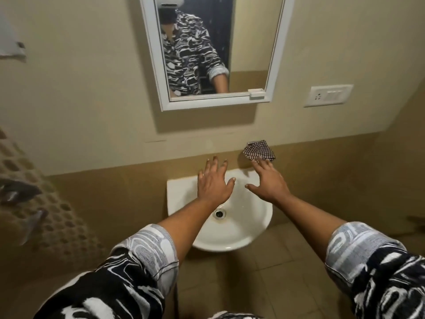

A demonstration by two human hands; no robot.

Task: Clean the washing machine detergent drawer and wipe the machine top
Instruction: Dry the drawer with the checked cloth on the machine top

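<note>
Rolled sleeves (147, 247) sit closest to us, pushed up past the forearms, presumably to keep the fabric dry. Our left hand (212, 183) hovers over the back of the white basin (179, 187), fingers straight and spread, holding nothing. Our right hand (268, 180) is likewise flat, splayed and empty. Its fingertips (259, 160) reach to the lower edge of the checked cloth (259, 150); whether they touch it we cannot tell.

That cloth hangs draped over what looks like a tap (250, 143) at the wall behind the basin, a handy place for it to dry within reach. We judge it to be the rag for wiping the machine, and the right hand seems placed to take it.

Below the hands the drain (219, 213) lies uncovered. Higher on the wall are a white-framed mirror (151, 65) and a switch plate (328, 95). Neither the washing machine nor its detergent drawer is in view, so we judge the cleaning not yet begun.
</note>
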